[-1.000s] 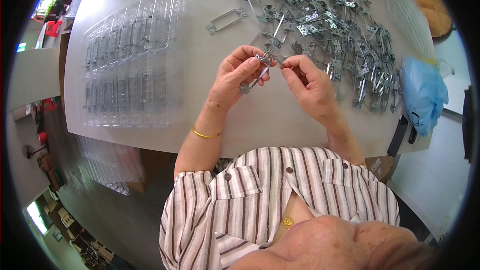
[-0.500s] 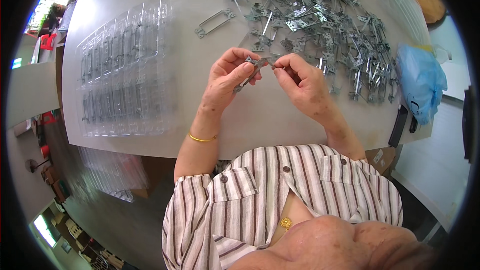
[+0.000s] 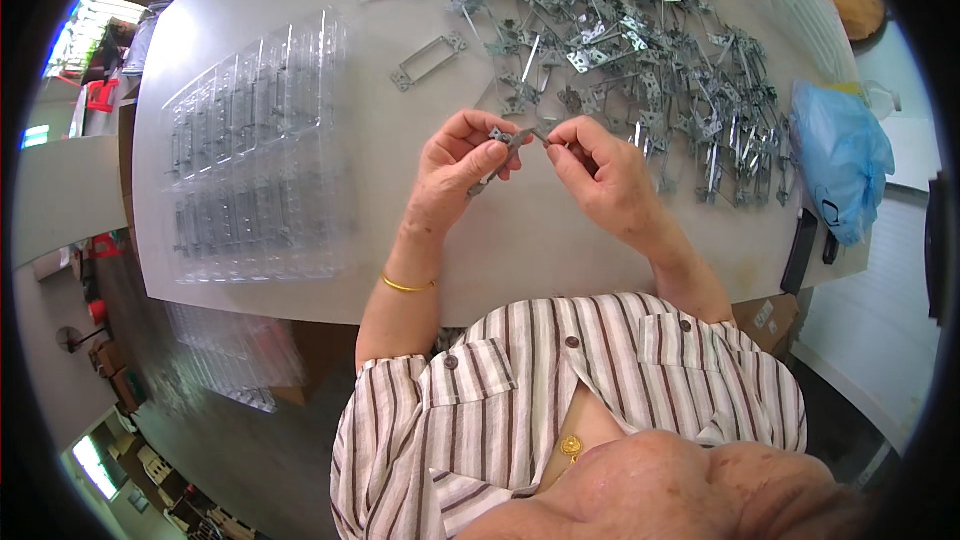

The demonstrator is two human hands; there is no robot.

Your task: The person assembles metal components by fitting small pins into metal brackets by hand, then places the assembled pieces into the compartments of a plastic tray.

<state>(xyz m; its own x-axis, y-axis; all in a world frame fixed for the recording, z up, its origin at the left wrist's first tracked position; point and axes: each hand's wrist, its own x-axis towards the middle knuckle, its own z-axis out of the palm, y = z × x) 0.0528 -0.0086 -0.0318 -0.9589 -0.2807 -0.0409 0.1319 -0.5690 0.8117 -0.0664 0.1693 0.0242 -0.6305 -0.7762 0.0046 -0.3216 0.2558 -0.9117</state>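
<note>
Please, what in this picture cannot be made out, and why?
In the head view:
Metal frame: partly covered by the left hand.
Thin piece in the right hand: mostly hidden by that hand, too small to identify.
Pile of metal frames: overlapping pieces hide each other; cut off by the upper edge.
Blue bag: its plastic hides any contents.

Silver-grey metal frames (image 3: 597, 57) on a pale grey desk (image 3: 540, 250)
The off-white shirt (image 3: 400, 440) carries brown stripes; bracelet (image 3: 409, 287) and pendant (image 3: 571, 447) are gold, the bag (image 3: 842, 160) at right light blue, the trays (image 3: 258, 155) at left colourless.
</note>
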